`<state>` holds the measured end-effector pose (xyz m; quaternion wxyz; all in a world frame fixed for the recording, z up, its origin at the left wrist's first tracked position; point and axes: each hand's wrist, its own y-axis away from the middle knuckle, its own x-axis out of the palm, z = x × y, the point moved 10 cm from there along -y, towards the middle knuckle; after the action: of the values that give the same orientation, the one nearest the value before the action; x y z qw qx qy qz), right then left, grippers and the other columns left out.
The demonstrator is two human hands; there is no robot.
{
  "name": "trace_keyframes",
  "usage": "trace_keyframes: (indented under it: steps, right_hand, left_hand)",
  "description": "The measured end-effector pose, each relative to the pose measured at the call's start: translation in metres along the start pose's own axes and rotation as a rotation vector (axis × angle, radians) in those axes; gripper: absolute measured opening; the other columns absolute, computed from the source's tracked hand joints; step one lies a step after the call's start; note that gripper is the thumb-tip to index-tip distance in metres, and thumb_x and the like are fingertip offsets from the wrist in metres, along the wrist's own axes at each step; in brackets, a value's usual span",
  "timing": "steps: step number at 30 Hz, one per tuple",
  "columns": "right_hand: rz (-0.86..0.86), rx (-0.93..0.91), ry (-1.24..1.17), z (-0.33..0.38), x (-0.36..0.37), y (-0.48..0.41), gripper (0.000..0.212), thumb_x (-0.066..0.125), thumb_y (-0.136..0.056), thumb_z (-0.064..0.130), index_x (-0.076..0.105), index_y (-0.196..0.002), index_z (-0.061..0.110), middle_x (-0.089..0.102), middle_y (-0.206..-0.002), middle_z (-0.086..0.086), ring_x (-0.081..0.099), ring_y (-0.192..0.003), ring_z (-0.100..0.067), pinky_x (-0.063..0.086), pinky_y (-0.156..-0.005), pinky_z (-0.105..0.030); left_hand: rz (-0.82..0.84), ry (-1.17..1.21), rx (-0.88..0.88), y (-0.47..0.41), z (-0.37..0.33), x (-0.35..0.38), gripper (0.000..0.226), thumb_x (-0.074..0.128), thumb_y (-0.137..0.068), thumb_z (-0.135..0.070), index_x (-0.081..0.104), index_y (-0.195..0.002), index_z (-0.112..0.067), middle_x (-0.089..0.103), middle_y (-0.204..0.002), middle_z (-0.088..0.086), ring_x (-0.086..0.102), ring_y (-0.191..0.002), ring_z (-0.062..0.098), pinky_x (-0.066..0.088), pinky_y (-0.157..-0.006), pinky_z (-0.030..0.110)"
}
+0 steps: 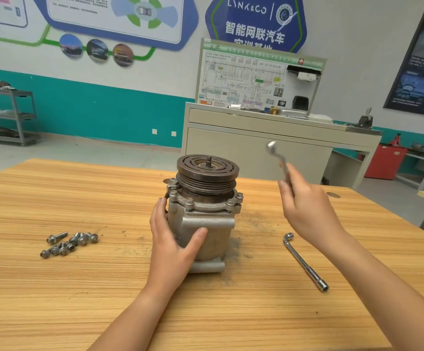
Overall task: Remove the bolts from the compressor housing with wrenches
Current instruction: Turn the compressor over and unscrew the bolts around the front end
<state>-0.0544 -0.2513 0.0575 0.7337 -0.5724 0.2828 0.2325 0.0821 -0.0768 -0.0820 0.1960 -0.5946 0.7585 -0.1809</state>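
Right, the compressor [200,224] stands upright in the middle of the wooden table [104,300], pulley [207,171] on top. The left hand [173,239] braces it: fingers curl round the left side of the body and the thumb lies across the front, a firm steadying hold.

Over on the other side, the right hand [307,206] is up in the air, well clear of the compressor, fingers closed round the handle of a wrench [279,160] whose bent head points up and away. It touches no bolt at this moment.

Look left and a pile of loose bolts [69,243] lies on the table, so part of the job looks done. But flange bolts [189,202] sit in the collar just under the pulley, at least two of them facing us, so more work is left. A spare wrench [304,260] lies flat on the table to the right of the compressor, untouched.

My read: this is the gap between bolts, with the tool carried towards the next one. The next move calls for bringing the wrench head down squarely onto a flange bolt, seating it fully before turning, while the left hand holds the compressor against the twist so it does not spin or tip.
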Motion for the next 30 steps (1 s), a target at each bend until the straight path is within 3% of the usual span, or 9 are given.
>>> trace_keyframes:
  steps: [4, 8, 10, 13, 17, 20, 22, 27, 30]
  right_hand:
    - [0.244, -0.018, 0.392, 0.013, 0.010, 0.022, 0.049, 0.037, -0.096, 0.018, 0.024, -0.143, 0.025, 0.049, -0.073, -0.001, 0.052, -0.070, -0.029, 0.030, -0.055, -0.031]
    - [0.410, -0.018, 0.569, 0.021, 0.026, 0.015, 0.060, 0.035, -0.089, 0.003, 0.018, -0.144, 0.022, 0.033, -0.061, 0.003, 0.039, -0.062, -0.021, 0.025, -0.048, -0.030]
    - [0.433, -0.028, 0.605, 0.026, 0.026, 0.013, 0.062, 0.035, -0.086, -0.001, 0.021, -0.144, 0.017, 0.037, -0.063, 0.003, 0.037, -0.060, -0.020, 0.020, -0.043, -0.028]
    - [0.488, -0.114, 0.710, 0.048, 0.033, 0.015, 0.063, 0.038, -0.085, -0.004, 0.017, -0.144, 0.005, 0.060, -0.092, -0.004, 0.052, -0.075, -0.024, 0.024, -0.043, -0.025]
    - [0.613, -0.153, 0.827, 0.063, 0.046, 0.020, 0.064, 0.042, -0.085, -0.005, 0.011, -0.141, -0.010, 0.060, -0.112, -0.011, 0.061, -0.093, -0.028, 0.031, -0.048, -0.028]
    - [0.565, -0.235, 0.878, 0.057, 0.042, 0.012, 0.057, 0.039, -0.086, -0.005, 0.022, -0.140, -0.006, 0.059, -0.081, -0.003, 0.051, -0.060, -0.020, 0.023, -0.038, -0.026]
    - [0.523, -0.274, 0.858, 0.046, 0.036, 0.003, 0.049, 0.035, -0.088, 0.002, 0.032, -0.137, 0.006, 0.039, -0.059, 0.003, 0.033, -0.046, -0.013, 0.020, -0.037, -0.026]
    - [0.484, -0.404, 0.871, 0.017, 0.041, -0.024, 0.049, 0.040, -0.087, 0.002, 0.040, -0.132, 0.020, 0.032, -0.054, 0.006, 0.029, -0.043, -0.011, 0.018, -0.038, -0.025]
    - [0.447, -0.388, 0.804, 0.002, 0.062, -0.041, 0.041, 0.041, -0.088, 0.000, 0.048, -0.125, 0.016, 0.050, -0.066, 0.004, 0.048, -0.055, -0.018, 0.029, -0.044, -0.025]
  left_hand:
    - [0.004, 0.002, -0.010, 0.001, 0.000, 0.000, 0.099, 0.065, -0.073, -0.063, 0.010, -0.148, -0.029, 0.013, -0.150, -0.014, 0.021, -0.141, 0.013, 0.030, -0.112, 0.046]
    - [0.003, -0.002, -0.016, 0.000, 0.000, 0.000, 0.097, 0.064, -0.070, -0.052, 0.010, -0.148, -0.029, 0.013, -0.152, -0.011, 0.022, -0.140, 0.014, 0.030, -0.112, 0.046]
    - [0.003, 0.002, -0.018, 0.000, 0.000, 0.000, 0.098, 0.066, -0.071, -0.054, 0.010, -0.148, -0.029, 0.013, -0.152, -0.011, 0.023, -0.140, 0.013, 0.030, -0.112, 0.045]
    - [0.002, 0.009, -0.013, 0.001, -0.001, -0.001, 0.099, 0.065, -0.072, -0.060, 0.009, -0.148, -0.029, 0.013, -0.152, -0.010, 0.023, -0.140, 0.014, 0.031, -0.112, 0.047]
    - [0.002, 0.014, -0.018, 0.001, 0.000, 0.000, 0.097, 0.064, -0.070, -0.052, 0.011, -0.148, -0.028, 0.014, -0.153, -0.008, 0.023, -0.140, 0.014, 0.032, -0.112, 0.046]
    - [0.007, 0.019, -0.015, 0.001, 0.000, 0.000, 0.097, 0.064, -0.070, -0.053, 0.011, -0.147, -0.030, 0.014, -0.152, -0.010, 0.023, -0.140, 0.013, 0.032, -0.112, 0.046]
    - [0.008, 0.020, -0.013, 0.001, 0.001, 0.000, 0.097, 0.066, -0.073, -0.060, 0.010, -0.147, -0.031, 0.013, -0.152, -0.013, 0.022, -0.140, 0.013, 0.031, -0.112, 0.046]
    - [0.012, 0.017, -0.012, 0.001, 0.001, -0.001, 0.100, 0.060, -0.066, -0.060, 0.009, -0.147, -0.033, 0.013, -0.152, -0.013, 0.022, -0.141, 0.013, 0.031, -0.112, 0.047]
    - [0.013, 0.022, -0.006, 0.001, 0.001, 0.000, 0.099, 0.062, -0.069, -0.064, 0.010, -0.147, -0.033, 0.013, -0.152, -0.014, 0.021, -0.141, 0.012, 0.031, -0.112, 0.047]
